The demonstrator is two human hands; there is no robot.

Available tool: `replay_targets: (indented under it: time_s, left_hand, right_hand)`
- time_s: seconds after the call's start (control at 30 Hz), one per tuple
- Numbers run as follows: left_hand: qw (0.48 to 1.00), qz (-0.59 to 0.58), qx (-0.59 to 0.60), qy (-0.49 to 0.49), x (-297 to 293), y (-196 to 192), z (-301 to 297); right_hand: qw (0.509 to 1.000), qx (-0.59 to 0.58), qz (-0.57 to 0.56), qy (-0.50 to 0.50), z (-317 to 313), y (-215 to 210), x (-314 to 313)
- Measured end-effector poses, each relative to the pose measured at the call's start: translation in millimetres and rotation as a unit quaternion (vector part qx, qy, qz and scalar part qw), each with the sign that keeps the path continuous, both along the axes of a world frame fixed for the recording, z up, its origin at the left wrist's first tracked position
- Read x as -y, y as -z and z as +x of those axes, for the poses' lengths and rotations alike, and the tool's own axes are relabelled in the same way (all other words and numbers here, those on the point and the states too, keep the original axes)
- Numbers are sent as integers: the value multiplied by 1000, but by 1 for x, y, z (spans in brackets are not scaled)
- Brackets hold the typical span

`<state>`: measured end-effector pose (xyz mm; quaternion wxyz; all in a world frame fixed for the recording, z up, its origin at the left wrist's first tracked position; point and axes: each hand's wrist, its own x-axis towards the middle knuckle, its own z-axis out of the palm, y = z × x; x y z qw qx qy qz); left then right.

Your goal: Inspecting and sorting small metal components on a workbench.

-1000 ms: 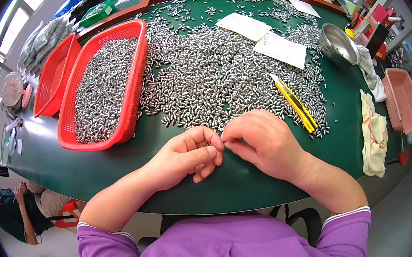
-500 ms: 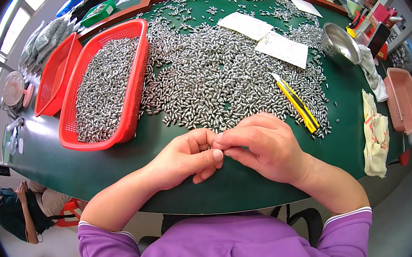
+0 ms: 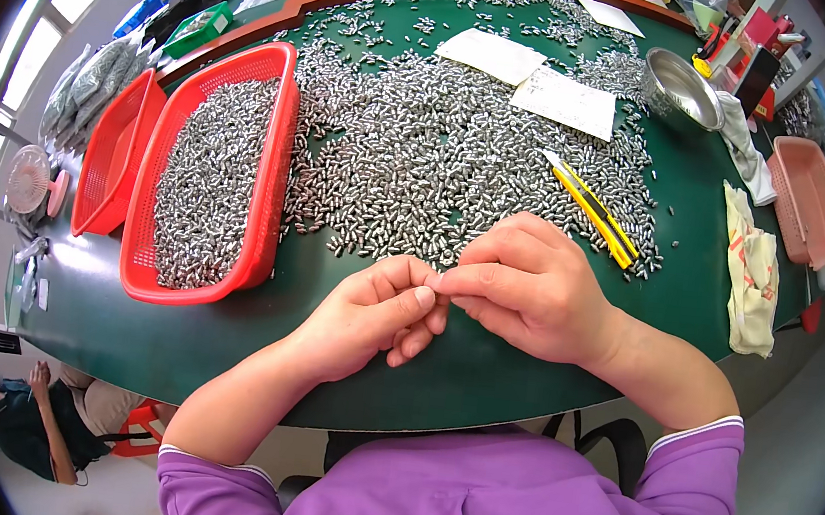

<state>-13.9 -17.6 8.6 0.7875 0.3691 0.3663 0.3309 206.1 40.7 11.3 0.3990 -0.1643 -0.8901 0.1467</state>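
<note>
Both hands meet over the near part of the green table, just short of a wide spread of small silver metal pieces (image 3: 401, 171). My left hand (image 3: 371, 314) is closed, its fingers curled and thumb pressed on top. The fingertips of my right hand (image 3: 530, 290) pinch together against the left fingers. Whatever lies between them is too small and covered to make out. A red plastic basket (image 3: 276, 173) full of the same pieces stands to the left. On the right side of the spread lies a yellow utility knife (image 3: 593, 214), blade end pointing away.
Two paper sheets (image 3: 565, 101) lie on the pieces. A steel bowl (image 3: 658, 77) and a cream cloth (image 3: 753, 273) are at right, with a pink basket (image 3: 808, 204) beyond. Another red basket (image 3: 121, 157) sits far left. A seated person (image 3: 43, 420) is at lower left.
The right fingers have shifted slightly and the left thumb has drawn back a little from the tips. The hands stay together in the same place.
</note>
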Motion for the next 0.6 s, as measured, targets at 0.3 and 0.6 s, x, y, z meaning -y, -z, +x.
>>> replay_targets:
  time_s: [0.3,0.6]
  left_hand:
    - [1000,4,30,-4,-1,4,-1]
    - [1000,4,4,-29,1,2,3]
  right_hand:
    - [999,-5,12,36,2,2,-4]
    - [999,15,-7,36,1,-2,-3]
